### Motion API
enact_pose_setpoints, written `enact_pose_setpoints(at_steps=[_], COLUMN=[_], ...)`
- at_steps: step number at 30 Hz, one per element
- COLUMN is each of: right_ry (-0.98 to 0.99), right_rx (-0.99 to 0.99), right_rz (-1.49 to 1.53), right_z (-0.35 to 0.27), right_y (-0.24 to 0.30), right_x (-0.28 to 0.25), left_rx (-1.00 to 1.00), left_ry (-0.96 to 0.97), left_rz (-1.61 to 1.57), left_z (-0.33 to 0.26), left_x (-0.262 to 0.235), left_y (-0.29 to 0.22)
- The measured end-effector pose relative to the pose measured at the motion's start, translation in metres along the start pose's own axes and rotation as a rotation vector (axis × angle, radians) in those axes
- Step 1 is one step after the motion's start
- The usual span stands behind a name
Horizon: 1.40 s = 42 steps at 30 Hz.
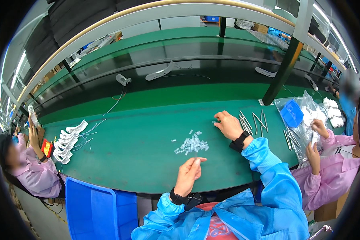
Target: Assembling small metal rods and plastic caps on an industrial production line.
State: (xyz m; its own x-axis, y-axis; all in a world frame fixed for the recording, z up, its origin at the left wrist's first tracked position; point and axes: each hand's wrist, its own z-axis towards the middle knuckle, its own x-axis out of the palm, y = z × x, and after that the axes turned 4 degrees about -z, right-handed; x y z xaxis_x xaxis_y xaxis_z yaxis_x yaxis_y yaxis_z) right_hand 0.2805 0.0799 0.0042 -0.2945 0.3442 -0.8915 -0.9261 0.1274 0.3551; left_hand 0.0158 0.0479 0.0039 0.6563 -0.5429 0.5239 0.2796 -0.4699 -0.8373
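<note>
My right hand [229, 127] is above the green table, its thumb and forefinger around a small clear tube piece [214, 121]. Close to the table's near edge, my left hand [189, 175] is closed, thumb pressed against the fingers; anything between them is too small to make out. Just beyond it lies a loose pile of short clear tube pieces [194, 144], with a few scattered apart from the rest. Several thin metal rods [246, 122] lie to the right of my right hand.
White curved parts with wires [70, 140] are lined up at left. A blue bin [92, 206] stands below the near edge. Co-workers in pink sit on both sides. On the right are a blue tray [292, 113] and plastic bags. A post [284, 72] rises beyond. More white parts lie on the black belt [212, 74].
</note>
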Motion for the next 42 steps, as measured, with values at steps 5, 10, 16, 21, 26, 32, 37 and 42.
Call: enact_pose_setpoints(at_steps=[5, 10, 16, 21, 26, 32, 37, 42], right_ry=[0.057, 0.081, 0.139, 0.117, 0.206, 0.158, 0.139, 0.169], right_rx=[-0.022, -0.087, -0.176, -0.056, 0.144, 0.023, -0.104, -0.125], right_rz=[-0.002, 0.067, 0.026, 0.389, 0.89, 0.842, 0.728, 0.745], right_z=[0.012, 0.005, 0.002, -0.015, -0.054, -0.057, -0.054, -0.054], right_y=[-0.008, -0.018, -0.016, -0.015, -0.01, -0.013, -0.006, -0.003], right_x=[0.015, 0.012, 0.004, -0.007, -0.013, -0.024, -0.032, -0.033], left_rx=[-0.052, -0.004, -0.06, -0.097, -0.186, -0.237, -0.196, -0.191], left_ry=[0.13, 0.173, 0.191, 0.189, 0.144, 0.147, 0.162, 0.176], left_rz=[0.104, 0.333, 0.288, 0.298, 0.258, 0.292, 0.298, 0.298], left_z=[0.023, 0.063, 0.081, 0.074, 0.073, 0.074, 0.074, 0.074], left_x=[-0.003, -0.009, -0.012, -0.005, -0.005, -0.009, -0.009, -0.011], left_y=[-0.002, 0.001, 0.016, 0.003, 0.003, 0.003, 0.004, 0.007])
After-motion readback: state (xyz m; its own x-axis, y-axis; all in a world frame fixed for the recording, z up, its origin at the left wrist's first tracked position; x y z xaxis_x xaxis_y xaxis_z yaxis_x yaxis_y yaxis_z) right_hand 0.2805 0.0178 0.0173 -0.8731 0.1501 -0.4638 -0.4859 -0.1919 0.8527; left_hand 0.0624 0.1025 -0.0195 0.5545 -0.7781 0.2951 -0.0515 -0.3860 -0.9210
